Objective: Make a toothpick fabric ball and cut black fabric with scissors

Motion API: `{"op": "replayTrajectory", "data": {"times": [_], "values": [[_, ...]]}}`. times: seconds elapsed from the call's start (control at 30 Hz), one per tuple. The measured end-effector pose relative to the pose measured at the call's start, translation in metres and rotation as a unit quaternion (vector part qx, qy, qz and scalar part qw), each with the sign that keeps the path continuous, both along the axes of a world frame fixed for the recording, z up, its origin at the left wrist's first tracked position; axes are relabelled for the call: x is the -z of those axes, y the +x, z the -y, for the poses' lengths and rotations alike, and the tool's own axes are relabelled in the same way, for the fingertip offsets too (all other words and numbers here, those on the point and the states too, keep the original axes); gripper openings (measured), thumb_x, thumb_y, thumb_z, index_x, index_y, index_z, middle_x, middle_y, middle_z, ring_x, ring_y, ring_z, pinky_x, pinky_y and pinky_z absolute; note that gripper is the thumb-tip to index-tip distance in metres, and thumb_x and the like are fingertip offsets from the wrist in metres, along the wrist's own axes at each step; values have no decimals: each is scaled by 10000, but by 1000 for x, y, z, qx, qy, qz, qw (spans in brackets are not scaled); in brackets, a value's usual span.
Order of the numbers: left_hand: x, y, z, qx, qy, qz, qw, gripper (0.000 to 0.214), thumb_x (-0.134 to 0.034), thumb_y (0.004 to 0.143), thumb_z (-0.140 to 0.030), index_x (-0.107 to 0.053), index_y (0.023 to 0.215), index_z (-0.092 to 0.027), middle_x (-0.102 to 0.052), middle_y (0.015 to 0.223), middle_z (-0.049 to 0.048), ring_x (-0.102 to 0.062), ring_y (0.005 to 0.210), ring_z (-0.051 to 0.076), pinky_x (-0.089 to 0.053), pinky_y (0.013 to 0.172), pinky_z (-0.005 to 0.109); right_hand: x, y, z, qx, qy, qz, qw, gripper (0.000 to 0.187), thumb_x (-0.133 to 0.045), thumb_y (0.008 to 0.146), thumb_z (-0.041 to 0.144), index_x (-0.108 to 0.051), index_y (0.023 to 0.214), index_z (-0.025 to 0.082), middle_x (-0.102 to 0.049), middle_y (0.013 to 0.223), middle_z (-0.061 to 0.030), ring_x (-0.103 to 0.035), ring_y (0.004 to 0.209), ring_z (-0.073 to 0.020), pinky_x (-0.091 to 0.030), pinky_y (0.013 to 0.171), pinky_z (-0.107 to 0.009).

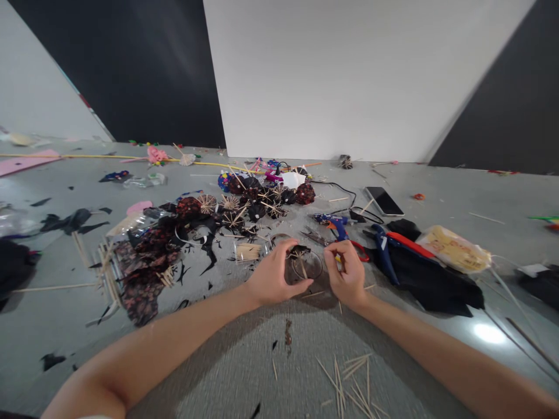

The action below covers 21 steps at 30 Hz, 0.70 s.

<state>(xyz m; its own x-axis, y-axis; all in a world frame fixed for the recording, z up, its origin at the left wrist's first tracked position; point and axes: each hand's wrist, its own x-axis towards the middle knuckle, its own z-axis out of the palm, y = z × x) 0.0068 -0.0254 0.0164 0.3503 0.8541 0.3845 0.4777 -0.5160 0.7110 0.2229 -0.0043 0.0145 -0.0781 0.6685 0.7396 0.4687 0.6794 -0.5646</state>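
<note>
Grey surface [227, 361] lies under both hands, which are apart with a narrow gap between them. The left hand [274, 272] is open in a wide C, thumb and fingers well separated, curved around a small dark piece with pale wooden spokes [300, 254] and a thin round ring [321, 269]; whether its fingertips touch either one I cannot tell. Just across the gap, the right hand [348, 274] is curled with its thumb close to the bent fingers, and what it may pinch is hidden. Immediately beyond it are red-handled metal scissors [361, 251] and a blue glue gun with an orange trigger [334, 221]. To its right, blue-and-red-handled pliers [386, 256] rest on black cloth [430, 288], limiting sideways room. Left of the left hand sits a clear box of short wooden sticks [248, 252], with dark patterned fabric [142, 273] farther out. Beyond the hands, dark fabric balls [251, 198] crowd the way towards the far edge, where a white panel [327, 87] rises. More room opens nearer the body, between the forearms, where loose pale sticks [338, 378] lie scattered.
</note>
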Motion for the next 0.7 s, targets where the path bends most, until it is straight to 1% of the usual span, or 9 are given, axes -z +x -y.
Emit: {"op": "replayTrajectory", "data": {"times": [0.1, 0.23, 0.3, 0.37, 0.5, 0.6, 0.7], "values": [[-4, -2, 0, -10, -30, 11, 999, 818, -775, 813, -504, -356, 1454, -217, -534, 1431, 164, -611, 1231, 321, -551, 1013, 489, -1, 0, -2, -5, -22, 8, 1000, 101, -569, 987, 175, -615, 1049, 240, -594, 909, -26, -583, 822, -188, -476, 755, -333], [-6, -2, 1, 15, -41, 0, 999, 854, -798, 768, -529, -389, 1439, -196, -574, 1388, 164, -618, 1233, 334, -534, 1046, 495, -4, 0, -1, -48, -56, 56, 996, 212, -648, 955, 214, -623, 1164, 243, -551, 894, -17, -561, 788, -186, -485, 743, -344], [-7, -2, 1, 30, -42, -14, 999, 877, -808, 750, -553, -401, 1439, -196, -583, 1387, 165, -618, 1243, 344, -527, 1060, 497, -4, 1, 0, -68, -56, 74, 993, 249, -678, 942, 220, -629, 1185, 245, -551, 900, -19, -560, 793, -187, -493, 741, -349], [-7, -2, 1, 42, -40, -23, 998, 882, -808, 749, -567, -407, 1444, -199, -582, 1399, 164, -614, 1258, 348, -524, 1069, 490, -2, 1, 1, -81, -49, 81, 992, 226, -686, 943, 212, -644, 1162, 246, -561, 894, -19, -564, 788, -182, -496, 728, -344], [-8, -2, 2, 42, -51, -27, 997, 866, -796, 768, -570, -409, 1447, -197, -578, 1408, 166, -619, 1254, 346, -529, 1064, 477, 1, 0, -1, -88, -36, 67, 993, 85, -656, 965, 175, -662, 1026, 235, -580, 841, -12, -566, 751, -169, -479, 689, -327], [-8, -2, 2, 38, -51, -23, 998, 869, -805, 755, -562, -412, 1435, -191, -587, 1392, 167, -627, 1241, 343, -532, 1058, 477, 2, 0, -2, -78, -37, 52, 995, 55, -640, 978, 178, -655, 966, 229, -585, 818, -8, -561, 737, -166, -467, 678, -323], [-8, -2, 2, 36, -53, -24, 998, 863, -806, 752, -549, -409, 1430, -192, -606, 1364, 163, -635, 1227, 340, -534, 1055, 485, 3, 0, -3, -54, -44, 36, 997, 65, -629, 989, 207, -641, 929, 227, -581, 806, -7, -555, 741, -167, -460, 683, -322]]}}
